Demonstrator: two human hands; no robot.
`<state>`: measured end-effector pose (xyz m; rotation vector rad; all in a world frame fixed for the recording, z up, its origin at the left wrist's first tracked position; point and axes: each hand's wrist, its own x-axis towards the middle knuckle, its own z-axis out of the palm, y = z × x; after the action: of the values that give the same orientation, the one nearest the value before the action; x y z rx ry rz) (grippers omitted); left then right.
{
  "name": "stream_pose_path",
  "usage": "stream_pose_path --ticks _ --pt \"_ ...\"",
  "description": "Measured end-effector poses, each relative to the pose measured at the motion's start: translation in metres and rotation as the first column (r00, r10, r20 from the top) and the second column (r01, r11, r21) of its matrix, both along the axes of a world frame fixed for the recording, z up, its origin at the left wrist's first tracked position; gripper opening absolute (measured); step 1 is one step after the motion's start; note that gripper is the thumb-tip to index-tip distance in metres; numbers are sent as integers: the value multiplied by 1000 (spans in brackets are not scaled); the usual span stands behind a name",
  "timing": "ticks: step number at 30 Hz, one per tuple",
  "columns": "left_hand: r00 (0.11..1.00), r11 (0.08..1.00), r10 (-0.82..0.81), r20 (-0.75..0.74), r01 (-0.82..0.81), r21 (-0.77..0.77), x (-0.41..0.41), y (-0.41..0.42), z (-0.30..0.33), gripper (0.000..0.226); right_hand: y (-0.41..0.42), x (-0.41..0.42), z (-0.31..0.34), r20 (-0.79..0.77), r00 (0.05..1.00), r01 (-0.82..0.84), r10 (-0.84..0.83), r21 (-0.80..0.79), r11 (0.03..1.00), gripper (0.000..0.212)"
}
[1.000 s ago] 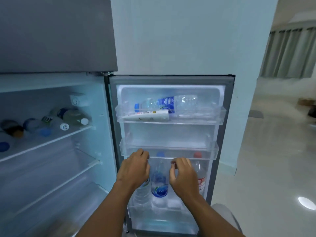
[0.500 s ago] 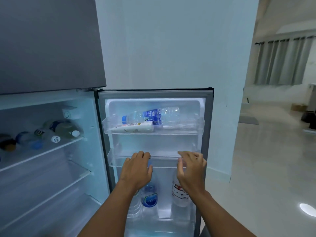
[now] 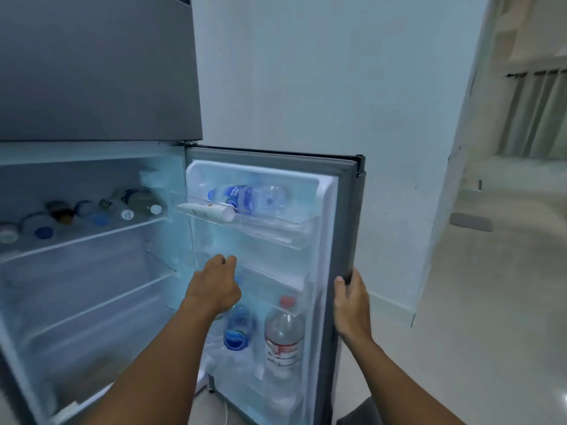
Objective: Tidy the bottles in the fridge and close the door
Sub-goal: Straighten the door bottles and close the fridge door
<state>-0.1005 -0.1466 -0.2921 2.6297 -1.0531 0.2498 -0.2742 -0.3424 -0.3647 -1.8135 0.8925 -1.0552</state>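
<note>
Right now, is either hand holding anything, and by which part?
The right hand grips the fridge door by its outer edge. The left hand holds nothing, hovering by the middle door shelf.

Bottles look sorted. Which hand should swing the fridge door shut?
Right. The right hand already wraps the outer edge of the fridge door, far from the hinge, so it probably has the leverage. The left hand is loosely curled by the middle door shelf, gripping nothing.
</note>
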Motion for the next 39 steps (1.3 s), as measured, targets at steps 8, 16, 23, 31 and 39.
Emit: stream_pose_path --ticks 8,16,23,31,39 --pt "999 930 28 -46 -42 -365 -101 72 3 31 99 -39 -1 -31 909 -415 415 -159 896 37" --pt "979 788 60 -195 -166 -593 -156 125 16 42 155 -37 -11 -20 707 -705 707 -86 703 36" --pt "935 743 284 -212 -354 -567 -149 135 1 81 190 -4 -5 9 548 -835 837 70 546 43" --pt "900 691 406 -155 -414 -593 -105 172 -7 68 201 48 -7 -1 567 -819 823 99 565 43" --pt "800 802 454 393 -174 -572 -59 208 9 100 179 115 12 -168 667 -742 726 -55 669 43"
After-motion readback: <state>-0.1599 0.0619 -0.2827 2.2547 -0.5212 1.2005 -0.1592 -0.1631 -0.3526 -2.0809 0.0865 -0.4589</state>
